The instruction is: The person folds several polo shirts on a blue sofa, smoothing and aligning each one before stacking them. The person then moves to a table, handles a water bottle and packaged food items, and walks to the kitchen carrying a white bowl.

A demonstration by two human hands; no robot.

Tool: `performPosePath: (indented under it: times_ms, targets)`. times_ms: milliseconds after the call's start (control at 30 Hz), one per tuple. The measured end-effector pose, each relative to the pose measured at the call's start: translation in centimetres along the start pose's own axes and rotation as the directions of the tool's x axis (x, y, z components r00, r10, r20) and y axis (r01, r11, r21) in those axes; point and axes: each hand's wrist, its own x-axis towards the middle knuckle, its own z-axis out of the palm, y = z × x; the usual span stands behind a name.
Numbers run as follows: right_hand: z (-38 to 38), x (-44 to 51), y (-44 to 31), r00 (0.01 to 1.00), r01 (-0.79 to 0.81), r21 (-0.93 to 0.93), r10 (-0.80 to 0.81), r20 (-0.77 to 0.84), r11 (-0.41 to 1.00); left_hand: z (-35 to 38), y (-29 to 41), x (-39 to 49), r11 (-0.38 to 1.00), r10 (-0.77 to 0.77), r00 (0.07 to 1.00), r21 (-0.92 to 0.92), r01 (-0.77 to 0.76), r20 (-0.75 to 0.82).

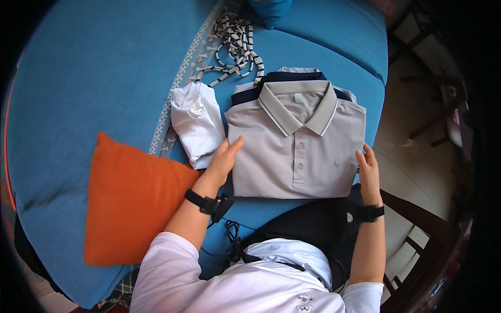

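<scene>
A folded beige polo shirt (266, 156) lies face up before me, its white-trimmed collar pointing away. It rests on a stack of folded clothes, where a navy garment (244, 97) and a white-grey one (299, 70) show past its upper edge. My left hand (225, 158) grips the shirt's left edge, thumb on top and the fingers mostly hidden. At the opposite edge, my right hand (368, 168) holds the side between thumb and fingers. Just left of the stack lies a bundled white cloth (197, 121), close to my left hand.
The blue sofa (98, 78) carries an orange cushion (133, 203) at left and a striped cord (235, 51) beyond the clothes. A blue cushion (272, 11) sits at the far edge. Black cable (233, 242) lies near my lap. To the right stands a dark wooden chair (415, 219) on tiled floor.
</scene>
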Motion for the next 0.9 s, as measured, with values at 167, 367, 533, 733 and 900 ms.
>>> performPosePath:
  times_ms: [167, 367, 533, 733, 900]
  targets:
    - [0.5, 2.1, -0.7, 0.998, -0.039, -0.006, 0.039, 0.055, 0.999, 0.0, 0.7, 3.1, 0.992, -0.057, 0.998, 0.118, 0.054, 0.016]
    - [0.6, 3.7, -0.9, 0.989, -0.006, 0.171, -0.02, 0.15, 0.985, 1.0, 1.1, 4.2, 0.991, -0.056, 0.998, -0.119, 0.057, 0.01]
    - [0.3, 5.3, -1.1, 0.981, 0.079, 0.383, -0.141, 0.136, 0.92, 1.1, 2.4, 4.8, 0.902, -0.082, 0.977, -0.403, 0.156, 0.197]
    - [0.7, 9.1, -1.9, 0.999, 0.03, 0.341, -0.032, -0.001, 0.939, 1.3, 3.8, 8.8, 0.925, -0.122, 0.984, -0.345, 0.16, 0.13]
    - [0.6, 7.1, -1.9, 0.991, 0.077, -0.056, -0.082, -0.102, 0.995, 0.2, 3.1, 6.8, 0.984, -0.057, 0.994, -0.163, 0.071, 0.088]
